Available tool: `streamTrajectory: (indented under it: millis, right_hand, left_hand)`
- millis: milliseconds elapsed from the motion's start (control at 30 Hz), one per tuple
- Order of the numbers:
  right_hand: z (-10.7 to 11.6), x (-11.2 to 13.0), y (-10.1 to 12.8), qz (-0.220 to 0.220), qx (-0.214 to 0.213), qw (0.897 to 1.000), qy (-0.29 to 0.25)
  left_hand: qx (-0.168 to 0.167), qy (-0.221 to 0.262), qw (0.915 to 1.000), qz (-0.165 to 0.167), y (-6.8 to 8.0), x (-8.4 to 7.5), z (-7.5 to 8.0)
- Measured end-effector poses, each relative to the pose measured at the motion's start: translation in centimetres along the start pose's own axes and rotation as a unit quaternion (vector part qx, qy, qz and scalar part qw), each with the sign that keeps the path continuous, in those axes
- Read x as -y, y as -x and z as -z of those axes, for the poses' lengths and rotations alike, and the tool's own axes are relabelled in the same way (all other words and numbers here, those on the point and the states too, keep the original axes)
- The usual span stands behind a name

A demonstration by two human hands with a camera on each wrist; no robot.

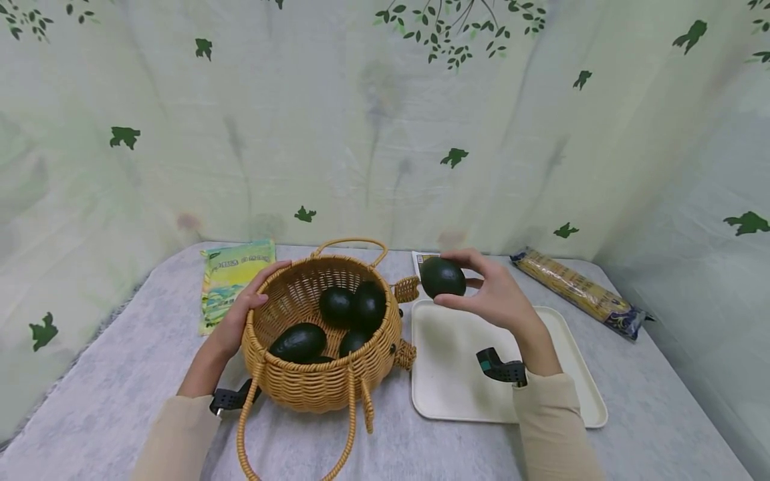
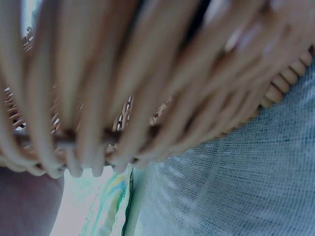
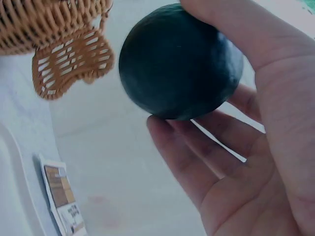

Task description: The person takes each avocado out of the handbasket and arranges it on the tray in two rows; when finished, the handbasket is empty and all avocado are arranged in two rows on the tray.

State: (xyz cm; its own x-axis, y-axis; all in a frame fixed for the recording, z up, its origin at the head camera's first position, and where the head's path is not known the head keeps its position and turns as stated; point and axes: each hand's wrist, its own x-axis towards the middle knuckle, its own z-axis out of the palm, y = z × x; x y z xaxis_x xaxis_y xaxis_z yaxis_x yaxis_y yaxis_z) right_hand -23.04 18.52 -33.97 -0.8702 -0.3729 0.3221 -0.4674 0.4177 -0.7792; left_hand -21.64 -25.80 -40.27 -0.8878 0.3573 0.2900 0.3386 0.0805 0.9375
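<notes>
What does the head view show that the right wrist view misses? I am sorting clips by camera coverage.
Only the head view shows the left hand on the basket's rim, the avocados inside, the white tray, the green packet and the pasta pack. Only the right wrist view shows the right hand's fingertips under the held avocado. Both show the right hand holding that avocado and part of the wicker basket.

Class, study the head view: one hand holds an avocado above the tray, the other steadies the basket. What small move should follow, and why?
Probably lower the avocado onto the bare white tray. The right hand grips it in the air just over the tray's far edge, already clear of the wicker basket, which the left hand holds by the rim with more avocados inside.
</notes>
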Motion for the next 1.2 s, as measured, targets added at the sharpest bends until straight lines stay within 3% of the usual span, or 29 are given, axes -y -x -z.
streamTrajectory:
  millis: [333,567,933,1200]
  right_hand:
    - [-0.7,-2.3,-0.3,-0.054,0.028,0.998,0.035]
    - [-1.3,-3.8,-0.4,-0.068,0.056,0.995,0.038]
    - [-2.4,-5.9,-0.3,-0.090,0.084,0.989,0.077]
    - [-3.2,-6.2,-0.4,-0.111,0.091,0.986,0.086]
  left_hand:
    - [-0.005,-0.012,0.9999,0.009,0.0,0.1,0.1]
    - [0.000,0.002,1.0000,-0.002,0.0,-0.2,0.0]
    - [-0.001,-0.002,1.0000,0.009,0.1,0.2,0.1]
    - [0.003,0.001,1.0000,0.001,0.0,0.0,0.1]
